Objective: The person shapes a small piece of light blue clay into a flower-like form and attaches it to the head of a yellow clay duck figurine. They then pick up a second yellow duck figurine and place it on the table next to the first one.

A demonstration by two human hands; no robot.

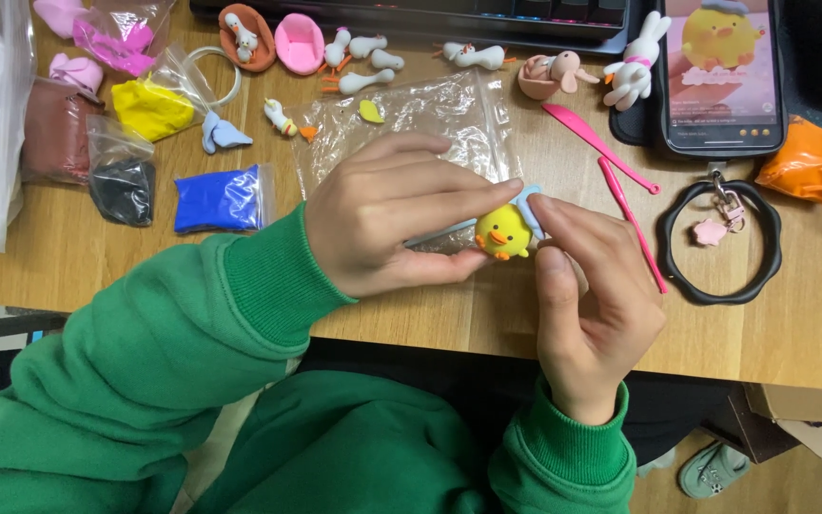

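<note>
Both hands, left hand (pixel 392 214) and right hand (pixel 592 286), pinched on yellow clay duck (pixel 503 231); plastic bag (pixel 430 119) underneath, pink tools (pixel 620 176) just beside, blue clay (pixel 219 198) further left.

Both forearms come in from below in green sleeves with ribbed cuffs, the left one reaching in slantwise from the lower left. The left hand (pixel 392 214) lies knuckles up, fingers stretched rightward and pressed together, thumb tucked beneath in a pinch. The right hand (pixel 592 286) rises nearly upright, fingers curled leftward, thumb alongside. The fingertips of both hands meet at the middle.
</note>
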